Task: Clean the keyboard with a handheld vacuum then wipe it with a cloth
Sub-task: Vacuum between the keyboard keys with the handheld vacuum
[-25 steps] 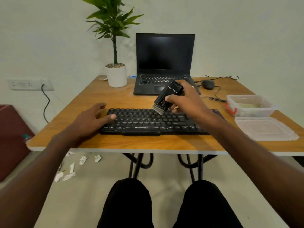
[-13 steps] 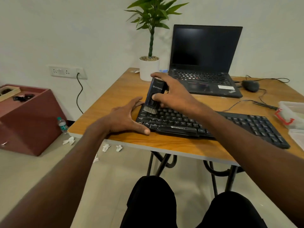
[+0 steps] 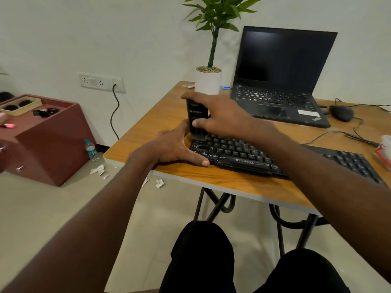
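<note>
The table (image 3: 173, 115) across the middle of the frame has a smooth wood-grain top with a pale edge band and dark metal legs. On it the keyboard (image 3: 243, 153) is matt black plastic, as is the handheld vacuum (image 3: 195, 117) at its left end, whose body shows a faint sheen. At the upper right the laptop (image 3: 281, 81) has a matt black shell and a glossy dark screen. The plant pot (image 3: 207, 82) beside it looks smooth and white. On the floor at the left stands a clear plastic bottle (image 3: 91, 150).
</note>
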`<act>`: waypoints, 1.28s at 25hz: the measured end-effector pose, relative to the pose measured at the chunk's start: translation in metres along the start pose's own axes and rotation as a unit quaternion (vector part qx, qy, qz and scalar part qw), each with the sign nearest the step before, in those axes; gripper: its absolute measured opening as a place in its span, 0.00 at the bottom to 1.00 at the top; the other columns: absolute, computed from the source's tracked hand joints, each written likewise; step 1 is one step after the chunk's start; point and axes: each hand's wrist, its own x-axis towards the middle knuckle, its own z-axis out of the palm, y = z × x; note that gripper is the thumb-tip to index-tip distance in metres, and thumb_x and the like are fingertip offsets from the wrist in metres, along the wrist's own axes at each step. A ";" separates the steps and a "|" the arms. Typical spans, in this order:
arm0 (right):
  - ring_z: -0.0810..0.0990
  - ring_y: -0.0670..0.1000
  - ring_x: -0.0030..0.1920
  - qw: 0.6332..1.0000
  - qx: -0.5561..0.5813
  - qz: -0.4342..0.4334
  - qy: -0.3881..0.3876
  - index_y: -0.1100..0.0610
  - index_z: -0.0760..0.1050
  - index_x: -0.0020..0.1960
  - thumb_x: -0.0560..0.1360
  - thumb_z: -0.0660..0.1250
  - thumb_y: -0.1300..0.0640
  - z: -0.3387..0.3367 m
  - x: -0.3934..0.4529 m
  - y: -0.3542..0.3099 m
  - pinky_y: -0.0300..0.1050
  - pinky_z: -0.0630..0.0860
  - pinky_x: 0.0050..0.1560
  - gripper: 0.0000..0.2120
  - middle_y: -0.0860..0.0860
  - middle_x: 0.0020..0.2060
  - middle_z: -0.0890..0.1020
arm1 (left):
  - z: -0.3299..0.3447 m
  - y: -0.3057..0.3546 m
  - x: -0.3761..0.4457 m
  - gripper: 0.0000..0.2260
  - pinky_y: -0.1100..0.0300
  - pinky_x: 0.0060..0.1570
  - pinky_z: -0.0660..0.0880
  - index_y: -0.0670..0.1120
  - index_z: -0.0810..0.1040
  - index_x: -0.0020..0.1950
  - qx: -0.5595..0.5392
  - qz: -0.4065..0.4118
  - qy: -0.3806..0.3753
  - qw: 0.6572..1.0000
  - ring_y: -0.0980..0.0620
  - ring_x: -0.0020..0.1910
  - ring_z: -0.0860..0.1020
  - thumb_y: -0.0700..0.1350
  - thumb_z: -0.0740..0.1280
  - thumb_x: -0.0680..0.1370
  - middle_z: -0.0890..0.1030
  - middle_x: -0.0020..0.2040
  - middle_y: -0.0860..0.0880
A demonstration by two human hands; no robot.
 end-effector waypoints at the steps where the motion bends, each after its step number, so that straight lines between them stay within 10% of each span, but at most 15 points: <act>1: 0.77 0.52 0.63 1.000 -0.012 -0.001 -0.010 0.44 0.65 0.78 0.76 0.71 0.55 0.003 -0.001 0.002 0.44 0.74 0.56 0.32 0.53 0.66 0.78 | 0.000 0.000 0.000 0.60 0.35 0.77 0.63 0.70 0.51 0.79 0.000 0.002 -0.002 1.000 0.40 0.79 0.64 0.77 0.80 0.55 0.70 0.79 0.55; 20: 0.79 0.50 0.56 0.993 -0.027 -0.052 -0.103 0.40 0.65 0.72 0.77 0.71 0.57 -0.007 -0.010 0.002 0.49 0.79 0.54 0.28 0.47 0.61 0.79 | 0.000 -0.001 0.000 0.62 0.33 0.76 0.64 0.70 0.51 0.80 0.007 -0.014 0.003 1.000 0.39 0.80 0.61 0.78 0.80 0.54 0.67 0.81 0.53; 32: 0.81 0.53 0.50 0.981 0.003 0.119 -0.151 0.42 0.68 0.68 0.77 0.69 0.58 -0.040 -0.026 0.028 0.43 0.81 0.39 0.24 0.53 0.58 0.75 | -0.001 0.000 0.000 0.60 0.37 0.78 0.63 0.70 0.53 0.79 -0.011 0.000 -0.009 1.000 0.41 0.78 0.65 0.76 0.81 0.55 0.68 0.79 0.55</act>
